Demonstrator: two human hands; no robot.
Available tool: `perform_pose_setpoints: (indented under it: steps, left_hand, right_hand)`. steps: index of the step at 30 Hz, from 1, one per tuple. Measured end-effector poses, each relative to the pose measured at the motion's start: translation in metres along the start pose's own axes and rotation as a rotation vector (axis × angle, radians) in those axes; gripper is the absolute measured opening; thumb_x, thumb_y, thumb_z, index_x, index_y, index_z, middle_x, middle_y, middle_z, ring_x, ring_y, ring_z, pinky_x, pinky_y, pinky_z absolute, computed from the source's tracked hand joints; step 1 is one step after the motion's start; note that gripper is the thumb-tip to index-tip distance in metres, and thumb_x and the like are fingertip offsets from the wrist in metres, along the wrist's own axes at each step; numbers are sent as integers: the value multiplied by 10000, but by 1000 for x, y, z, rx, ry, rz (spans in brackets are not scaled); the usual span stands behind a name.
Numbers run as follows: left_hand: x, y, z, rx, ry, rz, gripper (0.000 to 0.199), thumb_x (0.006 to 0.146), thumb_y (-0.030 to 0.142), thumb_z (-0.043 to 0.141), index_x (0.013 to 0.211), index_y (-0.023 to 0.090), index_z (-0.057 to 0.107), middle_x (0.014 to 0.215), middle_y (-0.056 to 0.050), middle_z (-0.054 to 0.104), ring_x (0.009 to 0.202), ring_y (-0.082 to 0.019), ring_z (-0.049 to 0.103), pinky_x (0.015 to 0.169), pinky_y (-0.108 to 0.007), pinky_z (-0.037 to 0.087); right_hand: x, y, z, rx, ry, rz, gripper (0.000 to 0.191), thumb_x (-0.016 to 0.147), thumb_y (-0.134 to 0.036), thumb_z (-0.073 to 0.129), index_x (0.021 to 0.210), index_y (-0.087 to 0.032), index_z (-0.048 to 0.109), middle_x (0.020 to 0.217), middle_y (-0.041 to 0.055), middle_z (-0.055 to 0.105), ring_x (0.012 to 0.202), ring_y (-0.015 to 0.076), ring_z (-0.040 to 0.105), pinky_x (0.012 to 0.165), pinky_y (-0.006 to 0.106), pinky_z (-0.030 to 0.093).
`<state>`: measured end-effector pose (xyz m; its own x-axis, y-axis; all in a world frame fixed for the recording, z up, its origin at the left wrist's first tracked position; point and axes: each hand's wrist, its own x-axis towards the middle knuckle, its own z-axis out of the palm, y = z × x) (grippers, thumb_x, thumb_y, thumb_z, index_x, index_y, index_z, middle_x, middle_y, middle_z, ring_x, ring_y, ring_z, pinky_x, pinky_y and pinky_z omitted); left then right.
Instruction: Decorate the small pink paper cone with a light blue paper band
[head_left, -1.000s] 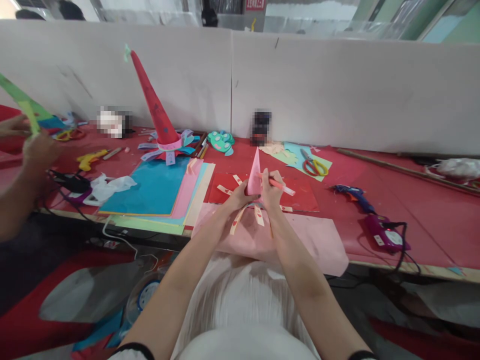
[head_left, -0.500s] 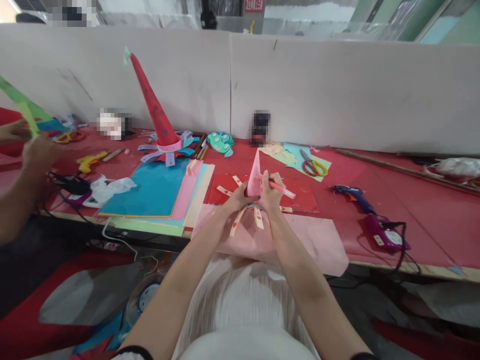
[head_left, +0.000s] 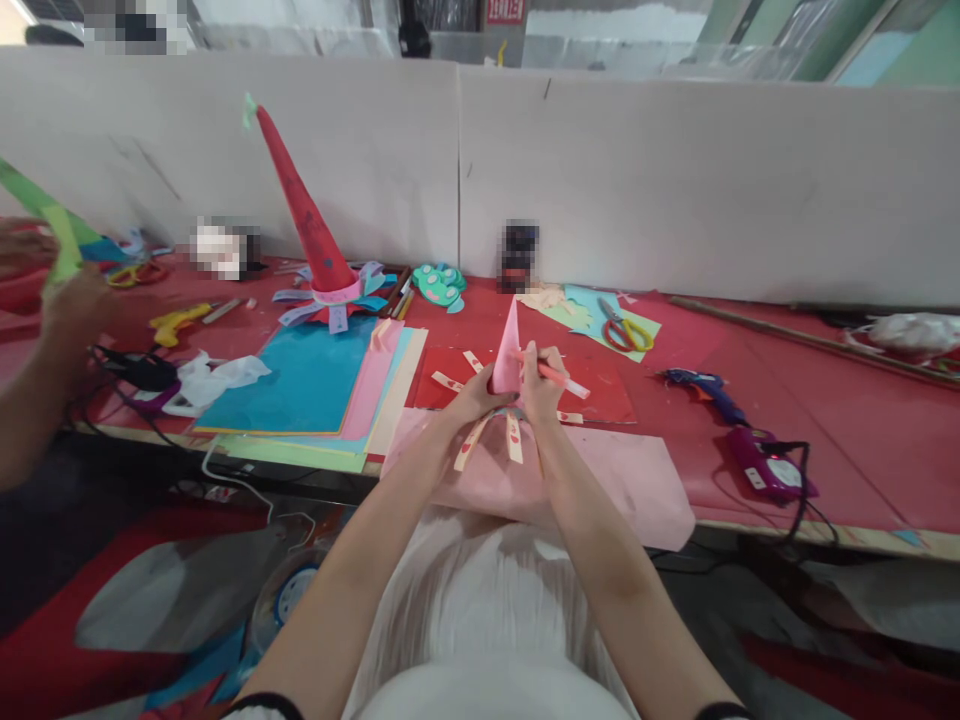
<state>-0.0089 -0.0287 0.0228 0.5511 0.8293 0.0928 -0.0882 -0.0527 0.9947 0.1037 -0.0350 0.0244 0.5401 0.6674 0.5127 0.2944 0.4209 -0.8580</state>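
Observation:
A small pink paper cone (head_left: 508, 350) stands upright in front of me, its tip pointing away. My left hand (head_left: 474, 396) is closed around the cone's lower left side. My right hand (head_left: 541, 382) grips a pink marker pen (head_left: 564, 379), with its tip against the right side of the cone. Cream paper strips (head_left: 514, 436) with red marks fan out around the cone's base. Beneath lie a red sheet (head_left: 600, 385) and a pink sheet (head_left: 622, 475) that hangs over the table edge.
To the left stand a tall red cone hat (head_left: 304, 200) and stacked coloured sheets (head_left: 292, 385). Scissors (head_left: 626, 328) and a blue glue gun (head_left: 701, 388) with a purple power strip (head_left: 769, 465) lie right. Another person's hand (head_left: 79, 300) holds green paper at far left.
My hands, the cone and the marker hold nearly the same pose. At far left the other person's hands have shifted slightly with the green paper.

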Motion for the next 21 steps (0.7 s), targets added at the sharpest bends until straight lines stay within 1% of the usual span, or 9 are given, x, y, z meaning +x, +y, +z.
perform_pose_setpoints:
  steps: [4,10,12,17,21]
  left_hand:
    - [2,-3,-1,-39,-28,26,534,684,275,727,1180,174,556,1094,-97,639,937,-217,613,805,-355,523]
    - [6,-11,-3,24,27,-28,542,668,260,729,1167,145,552,1058,-98,648,933,-223,610,788,-358,528]
    - [9,-15,-6,45,23,-13,549,662,259,732,1169,153,550,1059,-92,646,915,-215,613,774,-351,532]
    - [12,-19,-10,71,-32,47,562,638,256,753,1161,178,563,1086,-87,639,914,-216,615,763,-347,534]
    - [10,-18,-8,58,-7,26,548,667,287,731,1174,174,556,1084,-85,642,907,-211,616,773,-358,530]
  right_hand:
    - [-1,2,0,11,17,-12,390,851,-493,476,594,-218,373,481,-77,418,468,79,458,543,230,413]
    - [-1,4,-1,-1,39,-37,394,858,-492,463,594,-221,353,497,-75,401,467,78,416,513,228,378]
    - [-1,5,-1,-18,48,-54,396,859,-490,460,591,-221,346,501,-74,391,470,78,405,518,230,372]
    - [-2,5,-2,-59,46,-53,392,863,-497,443,598,-220,360,523,-64,417,497,85,426,542,238,378]
    - [-4,5,-4,-71,28,-49,395,857,-502,449,595,-219,363,508,-66,424,482,84,427,526,237,374]
